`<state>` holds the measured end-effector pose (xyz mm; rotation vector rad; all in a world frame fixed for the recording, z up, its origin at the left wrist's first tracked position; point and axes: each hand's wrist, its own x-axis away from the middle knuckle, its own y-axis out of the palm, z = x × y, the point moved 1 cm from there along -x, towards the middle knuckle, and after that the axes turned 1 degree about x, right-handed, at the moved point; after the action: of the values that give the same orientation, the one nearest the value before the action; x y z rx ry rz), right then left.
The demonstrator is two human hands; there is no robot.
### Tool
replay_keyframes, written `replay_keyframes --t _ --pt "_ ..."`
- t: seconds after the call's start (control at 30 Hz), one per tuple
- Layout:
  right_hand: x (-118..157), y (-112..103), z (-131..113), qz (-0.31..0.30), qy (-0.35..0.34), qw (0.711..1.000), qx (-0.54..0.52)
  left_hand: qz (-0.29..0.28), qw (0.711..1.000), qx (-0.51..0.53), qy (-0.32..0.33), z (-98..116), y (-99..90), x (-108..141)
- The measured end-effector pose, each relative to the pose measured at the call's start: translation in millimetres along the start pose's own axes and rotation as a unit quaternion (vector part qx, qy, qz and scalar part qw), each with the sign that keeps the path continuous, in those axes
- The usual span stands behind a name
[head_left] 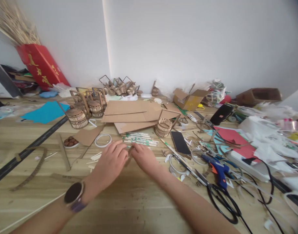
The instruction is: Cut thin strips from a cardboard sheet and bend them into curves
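Note:
Close together over the middle of the table, my left hand (112, 160) and my right hand (143, 157) pinch a short brown strip (128, 160) between them. Most of the strip is hidden by my fingers. Just beyond my fingertips lie several paper-wrapped sticks (139, 138) with green print. A white ring (103, 140) and some loose pale sticks (96, 156) are by my left hand. Past my right hand stands a small slatted basket (163, 127) with a tall brown handle.
Cardboard sheets (127, 110) lie behind the wrapped sticks. Lidded baskets (77, 117) stand at left, near a bowl of brown balls (71, 142). Black-handled scissors (223, 201), a blue glue gun (218, 170), a phone (180, 143) and cables crowd the right.

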<state>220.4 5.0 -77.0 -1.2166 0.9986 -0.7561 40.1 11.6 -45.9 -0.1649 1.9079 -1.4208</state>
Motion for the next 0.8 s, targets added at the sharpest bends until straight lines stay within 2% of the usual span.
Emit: replay_keyframes --t 0.07,0.13,0.2,0.27,0.33,0.37,0.4,0.47,0.53,0.6,0.67,0.7,0.8 --pt "25.6 -18.8 26.1 0.022 0.018 1.000 0.006 0.120 0.992 0.027 0.040 12.0 -22.8 13.1" --pt "55.3 -40.5 65.8 0.051 0.068 0.996 0.021 0.165 0.981 0.063 0.084 18.8 -36.4 27.6" --pt "85.1 -60.3 113.7 0.084 0.154 0.983 0.051 0.157 0.980 0.081 0.091 21.4 -37.6 38.7" --pt "111.8 -73.1 159.5 0.085 0.317 0.938 0.115 0.125 0.986 0.084 0.078 23.0 -28.7 44.3" --pt "129.9 -75.8 189.1 0.073 0.378 0.913 0.134 0.090 0.990 0.082 0.073 26.0 -15.8 45.6" --pt "135.2 -73.4 196.0 0.067 0.410 0.898 0.146 0.073 0.991 0.081 0.078 28.2 -9.6 45.4" --pt "137.6 -68.8 196.9 0.060 0.430 0.888 0.153 0.056 0.991 0.080 0.087 30.7 -3.9 45.4" --pt "135.2 -53.5 181.9 0.032 0.423 0.892 0.155 0.008 0.991 0.077 0.105 35.8 5.2 46.9" --pt "128.7 -32.8 148.8 -0.015 0.339 0.929 0.149 -0.063 0.989 0.079 0.111 40.1 12.1 52.8" --pt "128.5 -11.4 107.6 -0.029 0.229 0.964 0.129 -0.145 0.979 0.096 0.109 42.8 17.5 64.3" --pt "141.4 6.7 69.8 -0.004 0.125 0.985 0.121 -0.218 0.962 0.127 0.107 43.1 21.2 80.6" --pt "152.9 13.8 55.4 0.028 0.098 0.987 0.125 -0.242 0.954 0.142 0.106 42.1 22.3 89.5" --pt "197.0 30.3 35.1 0.099 0.089 0.983 0.129 -0.270 0.945 0.160 0.097 33.7 23.3 111.8"
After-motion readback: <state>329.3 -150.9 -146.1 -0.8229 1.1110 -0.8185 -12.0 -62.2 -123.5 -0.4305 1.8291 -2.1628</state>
